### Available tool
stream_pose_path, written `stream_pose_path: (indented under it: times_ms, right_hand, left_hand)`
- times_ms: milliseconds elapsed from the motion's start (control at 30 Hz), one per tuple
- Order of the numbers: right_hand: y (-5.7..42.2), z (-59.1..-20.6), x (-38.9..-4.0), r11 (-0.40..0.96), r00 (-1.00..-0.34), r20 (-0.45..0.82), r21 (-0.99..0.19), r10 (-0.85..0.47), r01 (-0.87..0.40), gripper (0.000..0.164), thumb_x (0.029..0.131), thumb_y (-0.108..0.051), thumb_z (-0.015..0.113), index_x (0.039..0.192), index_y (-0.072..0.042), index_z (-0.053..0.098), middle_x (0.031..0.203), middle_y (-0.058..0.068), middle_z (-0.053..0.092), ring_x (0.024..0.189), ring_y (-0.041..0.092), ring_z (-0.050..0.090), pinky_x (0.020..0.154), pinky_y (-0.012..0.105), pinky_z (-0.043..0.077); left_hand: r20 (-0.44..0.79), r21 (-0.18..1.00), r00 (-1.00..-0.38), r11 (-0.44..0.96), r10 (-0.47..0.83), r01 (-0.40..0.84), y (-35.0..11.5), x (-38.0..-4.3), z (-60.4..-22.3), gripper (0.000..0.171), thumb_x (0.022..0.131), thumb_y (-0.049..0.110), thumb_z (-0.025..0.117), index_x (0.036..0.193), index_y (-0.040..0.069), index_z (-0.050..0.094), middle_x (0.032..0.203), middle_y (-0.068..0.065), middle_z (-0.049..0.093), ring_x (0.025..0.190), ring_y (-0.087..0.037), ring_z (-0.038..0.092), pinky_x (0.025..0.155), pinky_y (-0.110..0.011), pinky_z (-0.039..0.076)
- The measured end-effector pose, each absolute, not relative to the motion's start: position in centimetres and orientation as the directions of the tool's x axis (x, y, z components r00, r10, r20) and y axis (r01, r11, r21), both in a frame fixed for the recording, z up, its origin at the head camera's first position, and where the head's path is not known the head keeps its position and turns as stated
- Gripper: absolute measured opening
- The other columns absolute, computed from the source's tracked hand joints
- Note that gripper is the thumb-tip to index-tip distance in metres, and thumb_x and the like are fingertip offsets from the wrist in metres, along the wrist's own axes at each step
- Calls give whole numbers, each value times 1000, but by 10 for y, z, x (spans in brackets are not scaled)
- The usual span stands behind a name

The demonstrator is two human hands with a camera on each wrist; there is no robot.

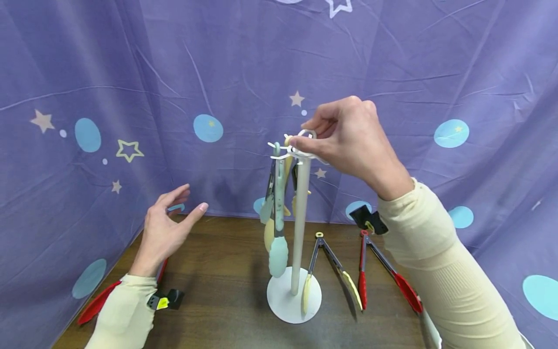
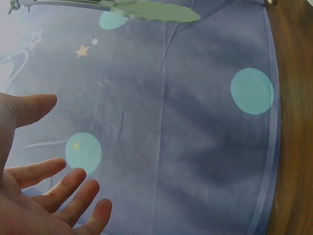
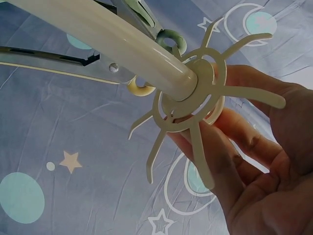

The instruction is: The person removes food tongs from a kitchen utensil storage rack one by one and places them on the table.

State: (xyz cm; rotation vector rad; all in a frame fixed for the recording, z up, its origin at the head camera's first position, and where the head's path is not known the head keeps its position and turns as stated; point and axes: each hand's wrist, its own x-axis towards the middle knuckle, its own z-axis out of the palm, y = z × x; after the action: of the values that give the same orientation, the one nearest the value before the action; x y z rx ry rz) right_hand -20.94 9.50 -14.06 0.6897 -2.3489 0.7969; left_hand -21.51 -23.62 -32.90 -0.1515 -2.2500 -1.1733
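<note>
A white utensil stand [image 1: 301,218] rises from a round base, with a ring of curved hooks [image 3: 252,93] at its top. My right hand [image 1: 348,135] pinches the small loop above those hooks between thumb and fingers. From the hooks hang green-tipped tongs [image 1: 279,213] and yellow-tipped tongs [image 1: 269,235], partly hidden behind one another; their end rings show in the right wrist view, such as a yellow ring [image 3: 142,88]. Left of the stand, my left hand [image 1: 167,230] is held in the air with fingers spread and nothing in it. Green tongs [image 2: 156,11] cross the top of the left wrist view.
Right of the base, yellow-tipped tongs [image 1: 333,257] lie spread on the wooden table [image 1: 226,291], one tip over the base. Beside them lie red-tipped tongs [image 1: 392,269]. More red tongs [image 1: 98,305] are partly covered by my left sleeve. A purple patterned curtain [image 1: 244,72] hangs behind.
</note>
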Motion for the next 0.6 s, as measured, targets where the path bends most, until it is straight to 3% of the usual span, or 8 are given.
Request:
stream_pose_path:
  times_ms: [200,400,600]
  right_hand:
    - [95,-139,-210,696,-715,639,-375,-286,-613,22,78,-31,89,84,-12,80,70,-2,73,60,10,66,56,22,50]
    - [96,-140,-211,686,-723,625,-388,-295,-615,21,79,-29,89,86,-12,81,72,-1,73,61,11,67,56,22,50]
    - [98,-140,-213,680,-728,614,-394,-306,-618,19,80,-28,88,87,-12,81,73,-1,74,62,12,68,58,21,50]
  left_hand:
    - [544,715,-827,592,-137,372,-233,-214,-325,61,89,30,80,141,6,59,132,-15,61,120,-30,58,93,-16,43]
    - [537,720,-836,579,-115,383,-230,-211,-323,62,89,29,80,143,8,57,133,-14,60,121,-29,57,100,-46,47]
    - [545,716,-833,570,-96,403,-227,-208,-321,61,89,29,80,143,12,58,133,-11,60,121,-27,57,96,-23,45]
